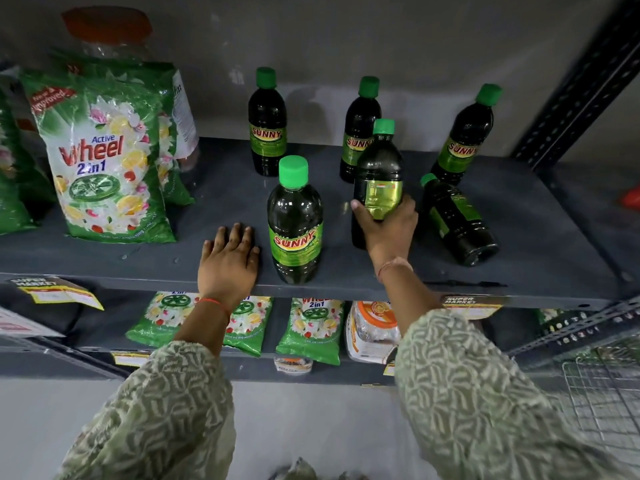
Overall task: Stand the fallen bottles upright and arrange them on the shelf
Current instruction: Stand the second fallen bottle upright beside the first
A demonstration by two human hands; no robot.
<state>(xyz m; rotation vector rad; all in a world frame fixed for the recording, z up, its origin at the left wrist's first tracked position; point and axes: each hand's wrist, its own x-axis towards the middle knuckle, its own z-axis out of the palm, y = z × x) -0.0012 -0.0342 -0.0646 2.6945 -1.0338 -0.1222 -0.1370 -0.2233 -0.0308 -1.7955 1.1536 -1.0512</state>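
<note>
Right hand (388, 225): wrapped around the lower body of a green-capped bottle (378, 178), thumb on the left side, fingers round the right. The held bottle is upright, its back label turned to the camera; whether its base rests on the shelf (214, 202) cannot be told, the hand hides it.

Left hand (229, 259): laid flat and open on the near edge of the shelf, nothing held, just left of the near upright bottle (295, 220).

One fallen bottle (457, 220) is seen lying on its side immediately right of the right hand, cap toward the far left, base toward the near right. It has not yet been stood up.

Risks, as judged: the lying bottle is round and could be rolled toward the near edge if nudged by the wrist or by the held bottle. The held bottle stands close in front of the far middle bottle (360, 129); a push backward could topple it. The label faces the wrong way, so a turn may be wanted, and a turn in a crowded spot invites knocks.

Surroundings: far left bottle (266, 123) and far right bottle (464, 135) are upright, well apart. Detergent bags (104, 157) occupy the left of the shelf, limiting room there. More packets are seen on the lower shelf (304, 367).
</note>
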